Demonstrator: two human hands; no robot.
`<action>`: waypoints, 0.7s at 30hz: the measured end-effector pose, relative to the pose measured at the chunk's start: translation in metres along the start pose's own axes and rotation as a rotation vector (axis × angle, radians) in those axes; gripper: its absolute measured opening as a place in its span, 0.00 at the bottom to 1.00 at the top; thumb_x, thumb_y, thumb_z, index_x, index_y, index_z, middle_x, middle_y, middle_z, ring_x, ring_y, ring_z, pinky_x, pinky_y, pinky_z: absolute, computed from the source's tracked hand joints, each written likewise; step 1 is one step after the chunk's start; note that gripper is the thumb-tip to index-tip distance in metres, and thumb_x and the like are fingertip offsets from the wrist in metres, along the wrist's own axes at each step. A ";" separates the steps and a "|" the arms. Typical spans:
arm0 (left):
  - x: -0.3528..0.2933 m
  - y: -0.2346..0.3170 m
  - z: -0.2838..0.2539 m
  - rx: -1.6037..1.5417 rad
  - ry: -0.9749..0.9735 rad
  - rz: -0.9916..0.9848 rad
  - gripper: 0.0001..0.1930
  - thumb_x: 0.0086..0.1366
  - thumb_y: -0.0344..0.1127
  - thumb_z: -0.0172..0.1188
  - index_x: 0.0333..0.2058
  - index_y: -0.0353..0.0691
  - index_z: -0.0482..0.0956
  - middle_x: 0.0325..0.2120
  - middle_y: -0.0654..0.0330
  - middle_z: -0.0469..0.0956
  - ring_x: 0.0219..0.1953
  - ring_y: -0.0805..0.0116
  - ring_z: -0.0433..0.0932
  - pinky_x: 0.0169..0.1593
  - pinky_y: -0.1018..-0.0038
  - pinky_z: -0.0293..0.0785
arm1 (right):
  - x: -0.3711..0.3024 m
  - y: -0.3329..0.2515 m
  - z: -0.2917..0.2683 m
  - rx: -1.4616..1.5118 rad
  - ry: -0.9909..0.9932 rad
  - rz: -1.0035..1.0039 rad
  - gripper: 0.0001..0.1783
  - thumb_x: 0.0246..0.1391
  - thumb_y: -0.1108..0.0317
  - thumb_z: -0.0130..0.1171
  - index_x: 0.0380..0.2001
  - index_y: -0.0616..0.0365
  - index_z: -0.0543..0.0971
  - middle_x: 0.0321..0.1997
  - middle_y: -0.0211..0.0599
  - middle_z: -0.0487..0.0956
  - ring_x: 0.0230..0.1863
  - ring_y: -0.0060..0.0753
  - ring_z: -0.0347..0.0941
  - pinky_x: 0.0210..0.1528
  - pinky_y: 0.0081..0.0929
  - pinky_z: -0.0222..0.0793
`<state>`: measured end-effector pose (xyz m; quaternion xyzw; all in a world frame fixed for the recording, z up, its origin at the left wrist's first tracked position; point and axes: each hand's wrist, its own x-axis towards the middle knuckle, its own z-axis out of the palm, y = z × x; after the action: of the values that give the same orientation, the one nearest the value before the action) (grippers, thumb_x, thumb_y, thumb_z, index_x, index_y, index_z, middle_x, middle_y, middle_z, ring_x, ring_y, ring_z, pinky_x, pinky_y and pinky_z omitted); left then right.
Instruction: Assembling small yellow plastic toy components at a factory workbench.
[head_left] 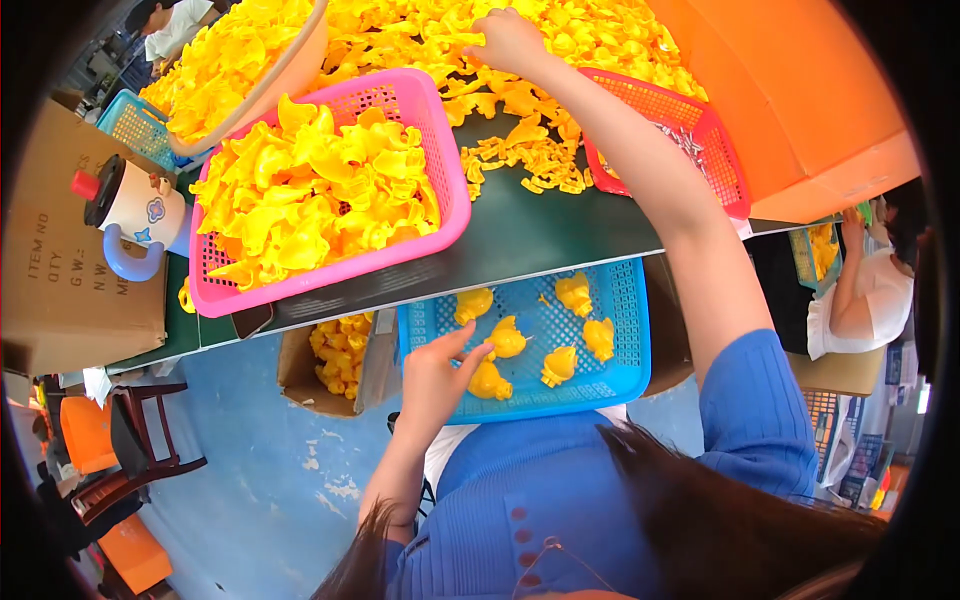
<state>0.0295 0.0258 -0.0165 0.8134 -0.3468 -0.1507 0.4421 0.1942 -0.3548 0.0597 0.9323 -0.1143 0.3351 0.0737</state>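
My left hand [437,378] is at the left side of a blue plastic basket [628,375] on my lap. Its thumb and forefinger are apart, close to a rounded yellow plastic figure [507,340], with no object visible between them. Several similar figures lie spaced out in this basket. My right arm stretches across the table, and my right hand [512,45] is at the far heap of yellow plastic pieces [400,40]. Its fingers are closed on a yellow plastic piece, whose shape is partly hidden.
A pink basket [452,215] heaped with curved yellow pieces stands left on the dark table [540,230]. Under my right forearm is a red basket [725,165] with small metal parts. An orange box [800,100], a lidded mug [140,205] and cartons stand around. Other people sit nearby.
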 end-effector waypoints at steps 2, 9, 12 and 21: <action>0.001 0.002 -0.002 0.006 0.012 0.036 0.16 0.50 0.35 0.66 0.38 0.37 0.80 0.32 0.54 0.80 0.22 0.73 0.76 0.25 0.79 0.70 | 0.016 0.007 0.038 -0.042 0.007 0.106 0.10 0.46 0.62 0.55 0.31 0.54 0.80 0.26 0.37 0.77 0.32 0.40 0.72 0.34 0.35 0.68; 0.002 0.004 -0.018 -0.146 -0.012 0.006 0.11 0.54 0.31 0.62 0.38 0.39 0.80 0.29 0.58 0.81 0.24 0.77 0.75 0.23 0.82 0.67 | 0.041 0.003 0.011 0.190 -0.133 0.291 0.15 0.46 0.60 0.51 0.26 0.60 0.80 0.27 0.49 0.78 0.29 0.48 0.76 0.32 0.41 0.70; 0.009 0.027 -0.011 -0.173 -0.108 0.117 0.12 0.54 0.31 0.62 0.39 0.40 0.80 0.30 0.57 0.80 0.25 0.76 0.76 0.24 0.82 0.67 | 0.022 -0.004 0.006 0.033 -0.280 0.041 0.18 0.46 0.54 0.52 0.27 0.59 0.80 0.27 0.49 0.78 0.30 0.48 0.76 0.32 0.40 0.70; 0.017 0.035 -0.007 -0.504 -0.330 0.043 0.14 0.60 0.33 0.56 0.44 0.35 0.76 0.35 0.54 0.80 0.30 0.74 0.77 0.28 0.82 0.72 | 0.022 0.120 0.063 0.263 0.096 0.623 0.18 0.46 0.54 0.54 0.30 0.58 0.79 0.32 0.50 0.78 0.35 0.46 0.75 0.35 0.38 0.69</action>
<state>0.0307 0.0052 0.0179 0.6348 -0.3830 -0.3529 0.5709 0.2174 -0.4879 0.0332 0.8373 -0.3457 0.3969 -0.1479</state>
